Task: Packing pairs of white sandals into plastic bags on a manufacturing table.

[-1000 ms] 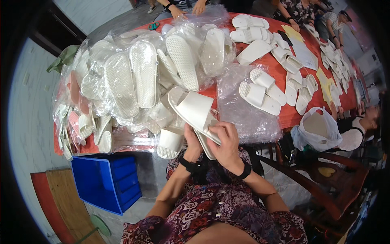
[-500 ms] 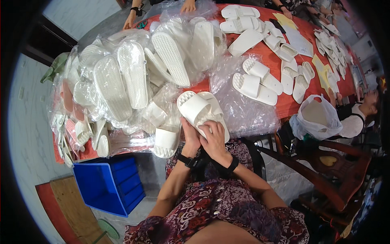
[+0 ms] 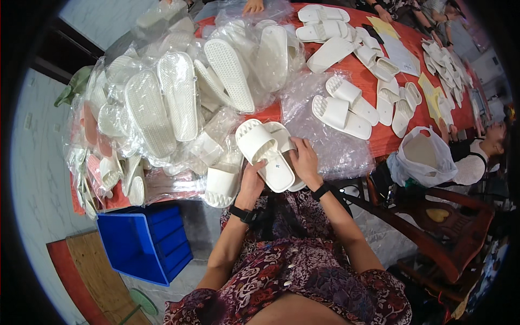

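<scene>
A pair of white slide slippers is between my hands at the table's near edge, one partly over the other. My left hand (image 3: 252, 181) grips the front slipper (image 3: 277, 174) by its left side, the thumb on the insole near the strap. My right hand (image 3: 305, 162) is closed around the right side of the rear slipper (image 3: 279, 132), most of which is hidden behind the front one. Left of them, another white slipper (image 3: 221, 187) lies strap up at the edge. Beyond my right hand, a flat sheet of clear plastic (image 3: 330, 157) covers part of the red table.
A heap of plastic-wrapped slippers (image 3: 179, 97) fills the table's left side. Loose pairs (image 3: 346, 111), papers (image 3: 400, 57) and more slippers lie right. A blue crate (image 3: 146, 244) stands below left, a wooden chair (image 3: 433, 233) at right. Co-workers' hands (image 3: 253, 6) show across the table.
My right hand has moved from the front slipper's insole to the pair's right side, uncovering the insole. At the far left, a wrapped slipper now appears where a co-worker's hand was.
</scene>
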Demonstrator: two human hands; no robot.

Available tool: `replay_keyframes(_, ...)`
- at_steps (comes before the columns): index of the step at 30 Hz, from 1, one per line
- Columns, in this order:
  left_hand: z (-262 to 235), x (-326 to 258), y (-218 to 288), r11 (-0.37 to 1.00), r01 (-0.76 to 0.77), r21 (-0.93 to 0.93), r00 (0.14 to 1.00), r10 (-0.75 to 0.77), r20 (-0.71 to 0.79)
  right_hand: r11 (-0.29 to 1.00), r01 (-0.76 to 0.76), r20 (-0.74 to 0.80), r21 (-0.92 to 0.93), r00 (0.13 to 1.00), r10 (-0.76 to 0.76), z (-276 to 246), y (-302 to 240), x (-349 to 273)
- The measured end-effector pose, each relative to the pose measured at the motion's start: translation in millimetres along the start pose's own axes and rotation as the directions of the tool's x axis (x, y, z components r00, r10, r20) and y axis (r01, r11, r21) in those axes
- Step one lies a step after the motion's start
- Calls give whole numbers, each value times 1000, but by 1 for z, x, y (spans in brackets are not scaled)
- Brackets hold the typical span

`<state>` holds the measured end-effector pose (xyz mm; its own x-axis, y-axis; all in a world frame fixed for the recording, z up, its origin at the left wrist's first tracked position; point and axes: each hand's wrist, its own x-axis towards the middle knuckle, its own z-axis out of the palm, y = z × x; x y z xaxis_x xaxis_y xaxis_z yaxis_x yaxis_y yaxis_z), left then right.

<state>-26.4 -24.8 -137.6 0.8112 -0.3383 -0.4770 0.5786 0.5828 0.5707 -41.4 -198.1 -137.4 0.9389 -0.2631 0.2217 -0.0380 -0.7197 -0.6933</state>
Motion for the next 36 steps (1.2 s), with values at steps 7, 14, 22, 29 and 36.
replay_keyframes(7,-24,-12,18,999,4,44,996,0,-90,997,-66,-6,-30,998,66,-12,-10,-8)
replay_keyframes(14,-21,-11,38,955,-39,295,992,73,-105,995,-100,-58,26,993,101,-14,17,-15)
replay_keyframes(22,-28,0,41,984,-2,179,995,20,-96,992,-102,176,-71,978,113,-32,25,-13)
replay_keyframes(29,-33,0,38,969,22,246,994,5,-109,978,-19,231,210,972,-31,-59,-19,45)
replay_keyframes(36,-22,-6,41,974,10,228,996,11,-88,962,165,302,218,926,-228,12,15,107)
